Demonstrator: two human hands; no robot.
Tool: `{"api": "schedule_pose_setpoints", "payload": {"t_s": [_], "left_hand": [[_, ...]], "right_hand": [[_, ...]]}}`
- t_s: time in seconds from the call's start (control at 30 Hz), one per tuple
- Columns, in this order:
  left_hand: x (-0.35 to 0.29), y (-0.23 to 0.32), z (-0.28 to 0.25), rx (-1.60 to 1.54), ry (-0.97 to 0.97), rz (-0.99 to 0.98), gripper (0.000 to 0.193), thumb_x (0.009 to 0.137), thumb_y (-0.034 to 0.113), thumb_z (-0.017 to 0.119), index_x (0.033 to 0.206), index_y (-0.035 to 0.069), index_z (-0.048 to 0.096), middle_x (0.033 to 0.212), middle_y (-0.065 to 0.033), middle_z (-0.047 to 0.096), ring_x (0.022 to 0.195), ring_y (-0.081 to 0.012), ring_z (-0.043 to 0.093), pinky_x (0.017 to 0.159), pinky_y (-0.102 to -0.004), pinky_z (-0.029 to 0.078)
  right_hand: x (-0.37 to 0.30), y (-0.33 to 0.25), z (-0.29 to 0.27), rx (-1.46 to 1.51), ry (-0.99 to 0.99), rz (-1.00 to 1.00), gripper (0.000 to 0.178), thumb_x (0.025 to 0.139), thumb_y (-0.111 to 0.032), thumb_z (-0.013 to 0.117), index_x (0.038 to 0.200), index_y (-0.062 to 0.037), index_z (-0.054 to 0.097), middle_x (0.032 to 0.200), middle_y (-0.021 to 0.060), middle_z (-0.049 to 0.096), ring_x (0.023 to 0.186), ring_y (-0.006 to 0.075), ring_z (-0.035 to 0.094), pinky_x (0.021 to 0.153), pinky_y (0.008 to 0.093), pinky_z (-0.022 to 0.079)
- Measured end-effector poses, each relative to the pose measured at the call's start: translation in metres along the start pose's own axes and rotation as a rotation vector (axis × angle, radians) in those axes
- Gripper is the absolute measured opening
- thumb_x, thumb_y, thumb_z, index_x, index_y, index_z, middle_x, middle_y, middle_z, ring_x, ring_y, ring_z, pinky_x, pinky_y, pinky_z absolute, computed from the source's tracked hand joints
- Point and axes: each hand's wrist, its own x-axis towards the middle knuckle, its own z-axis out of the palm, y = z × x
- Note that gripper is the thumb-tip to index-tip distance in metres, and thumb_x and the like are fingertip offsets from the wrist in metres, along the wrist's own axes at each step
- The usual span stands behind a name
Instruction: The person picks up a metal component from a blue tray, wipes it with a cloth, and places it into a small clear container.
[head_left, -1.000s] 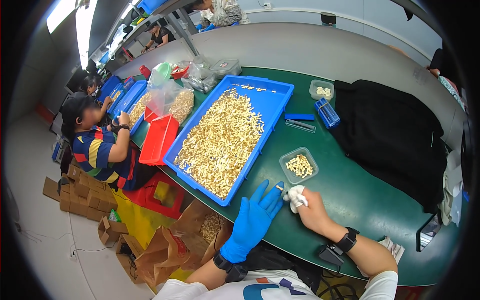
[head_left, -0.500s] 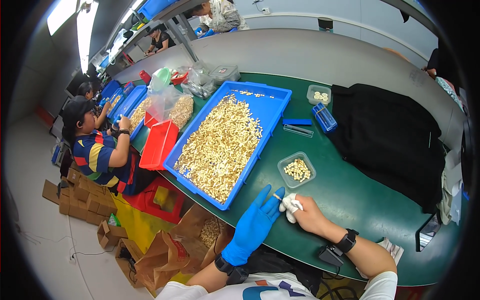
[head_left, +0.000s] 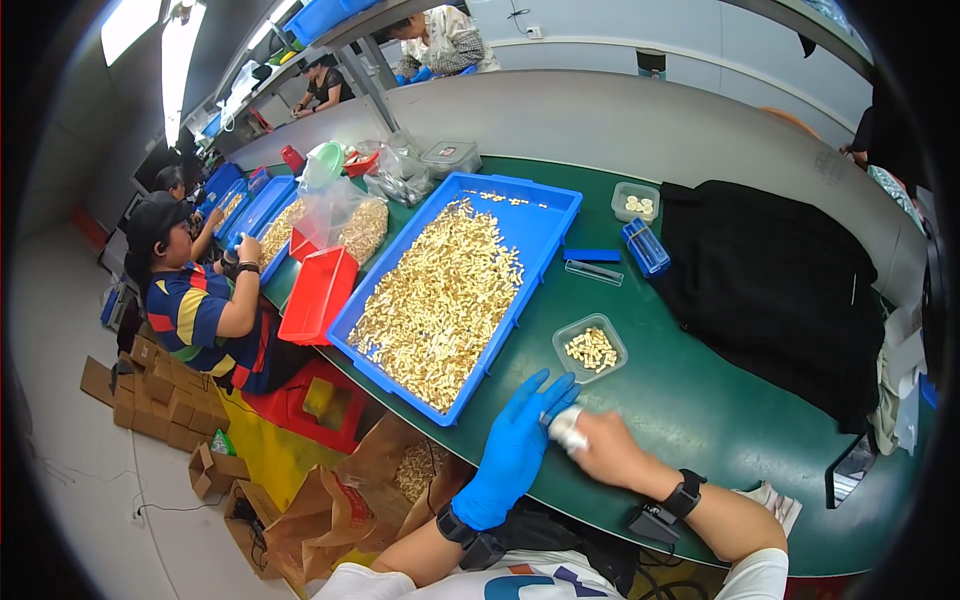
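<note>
My left hand (head_left: 508, 455), in a blue glove, is raised over the table's near edge with its fingers stretched out. My right hand (head_left: 600, 445) has white coverings on its fingertips. Its fingers are drawn together against the left fingers and smeared by motion. Whatever small piece lies between the two hands cannot be made out. Just beyond them stands a clear plastic tub (head_left: 613, 368) with small gold-coloured metal pieces (head_left: 591, 348) in it. To the left, a large blue tray (head_left: 470, 395) carries a broad heap of similar pieces (head_left: 440, 300).
Left of the tray are a red bin (head_left: 318, 295) and a plastic bag (head_left: 362, 230) of pieces. Black cloth (head_left: 770, 290) covers the table's right side, near a blue bundle (head_left: 646, 247) and a small tub (head_left: 635, 202). A co-worker (head_left: 205, 300) sits at left.
My right hand has shifted slightly left and down, over the left fingertips. The gold piece seen at the left fingers before is now covered. The view has tilted slightly.
</note>
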Motion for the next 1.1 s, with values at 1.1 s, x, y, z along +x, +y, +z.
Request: {"api": "schedule_pose_setpoints", "payload": {"t_s": [1.1], "left_hand": [[0.011,0.003,0.006,0.022,-0.11,0.018,0.062,0.094,0.041,0.033,0.139,0.006,0.009,0.141,-0.0224,0.022,0.13,-0.0317,0.025,0.109,-0.0426,0.016]], "right_hand": [[0.004,0.008,-0.007,-0.137,0.271,0.271,0.014,0.075,-0.009,0.058,0.076,0.0038,0.055,0.064,0.0221,0.057,0.059,0.0373,0.057,0.053,0.0418,0.044]]}}
